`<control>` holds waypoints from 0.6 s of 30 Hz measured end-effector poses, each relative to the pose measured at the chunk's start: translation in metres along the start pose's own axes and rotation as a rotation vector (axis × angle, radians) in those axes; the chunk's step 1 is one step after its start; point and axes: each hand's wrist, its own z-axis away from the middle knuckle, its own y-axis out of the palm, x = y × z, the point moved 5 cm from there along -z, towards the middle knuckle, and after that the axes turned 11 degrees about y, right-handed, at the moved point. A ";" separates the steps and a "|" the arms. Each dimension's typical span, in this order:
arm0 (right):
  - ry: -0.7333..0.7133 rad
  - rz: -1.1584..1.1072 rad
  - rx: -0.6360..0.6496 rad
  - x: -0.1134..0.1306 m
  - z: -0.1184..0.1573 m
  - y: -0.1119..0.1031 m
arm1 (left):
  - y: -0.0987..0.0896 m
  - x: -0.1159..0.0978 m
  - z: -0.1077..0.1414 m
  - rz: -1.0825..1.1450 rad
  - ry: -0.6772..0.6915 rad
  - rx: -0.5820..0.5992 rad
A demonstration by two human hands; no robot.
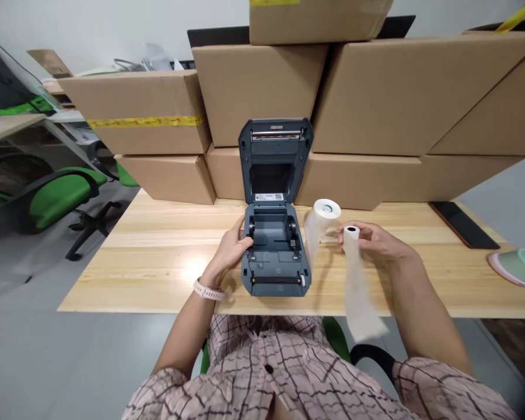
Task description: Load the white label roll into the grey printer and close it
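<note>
A dark grey label printer [276, 262] stands on the wooden table with its lid [275, 154] raised, and its roll bay holds no roll. My left hand [233, 248] grips the printer's left side, thumb over the rim. To the right of the printer, my right hand [374, 240] holds a small white paper roll [351, 233] upright. A loose strip from that roll hangs down past the table's front edge. Just behind it stands a larger white label roll [326, 209], with its own loose strip curling down beside the printer.
Stacked cardboard boxes [262, 81] form a wall close behind the printer. A dark phone [465, 224] lies at the table's right, near a pale green and pink object [518, 267]. Off to the left are green chairs [61, 195] and another desk [9, 128].
</note>
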 end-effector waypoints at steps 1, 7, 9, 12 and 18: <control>-0.049 0.025 0.030 0.016 0.001 0.010 | 0.000 0.000 0.000 0.001 0.004 -0.003; -0.386 0.674 -0.014 0.114 -0.010 0.114 | -0.001 0.003 0.001 -0.033 0.000 -0.015; -0.445 0.875 -0.063 0.121 -0.027 0.145 | -0.002 0.005 0.001 -0.041 -0.006 -0.010; -0.431 1.041 -0.075 0.110 -0.052 0.169 | -0.002 0.006 0.000 -0.038 0.002 0.003; -0.562 0.969 -0.195 0.101 -0.024 0.171 | -0.002 0.005 0.000 -0.059 0.015 0.005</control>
